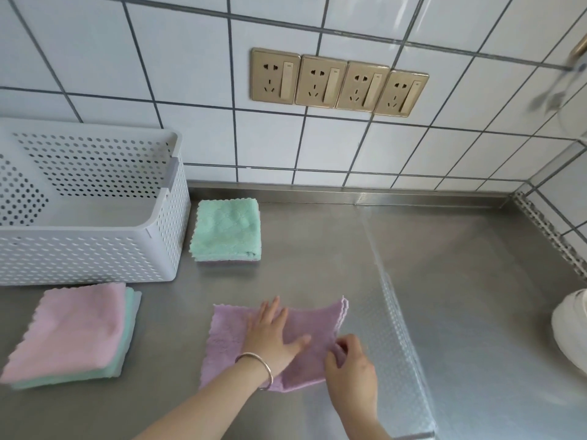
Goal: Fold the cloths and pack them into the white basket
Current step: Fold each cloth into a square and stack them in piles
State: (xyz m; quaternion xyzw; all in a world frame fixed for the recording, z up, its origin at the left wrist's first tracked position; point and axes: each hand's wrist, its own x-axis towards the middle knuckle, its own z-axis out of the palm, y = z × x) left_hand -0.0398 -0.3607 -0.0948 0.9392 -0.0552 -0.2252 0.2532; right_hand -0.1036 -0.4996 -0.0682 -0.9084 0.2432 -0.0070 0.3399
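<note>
A purple cloth (314, 325) lies on the steel counter in front of me. My left hand (274, 333), a silver bangle on its wrist, presses flat on the cloth's middle with straight fingers. My right hand (351, 365) pinches the cloth's near right edge. A folded stack with a teal cloth on top (227, 228) sits just right of the white perforated basket (95, 252), which stands at the back left with nothing visible inside it. A loose pile of pink and teal cloths (76, 331) lies in front of the basket.
The steel counter (444, 281) runs to a tiled wall with a row of gold sockets (338, 82). A white rounded object (571, 325) sits at the right edge. A ridged strip crosses the counter right of my hands.
</note>
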